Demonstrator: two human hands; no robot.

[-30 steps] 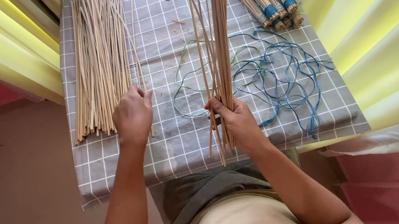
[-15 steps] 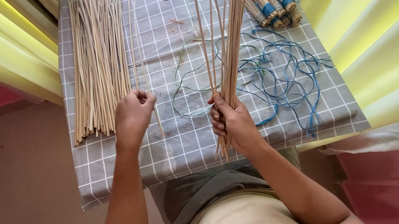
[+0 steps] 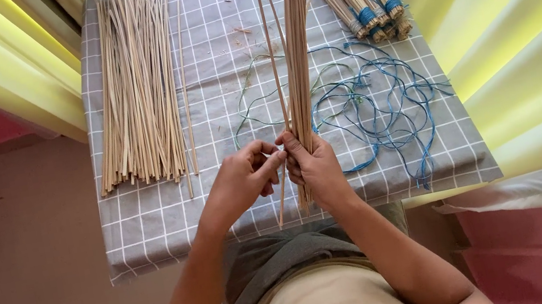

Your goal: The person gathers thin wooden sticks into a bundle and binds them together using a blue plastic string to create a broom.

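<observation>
Centre frame: your right hand (image 3: 319,169) grips the stick bundle (image 3: 298,73) upright w/ fingers closed; left hand (image 3: 242,179) pinches one stick (image 3: 284,198). Loose grip & sticks may fan out, snagging blue string (image 3: 382,106) on tabletop (image 3: 150,225).

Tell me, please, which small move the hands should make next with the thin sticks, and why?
Probably the left hand should push its stray stick into the bundle gripped by the right hand: that stick slants apart from the others at the bottom.
</observation>
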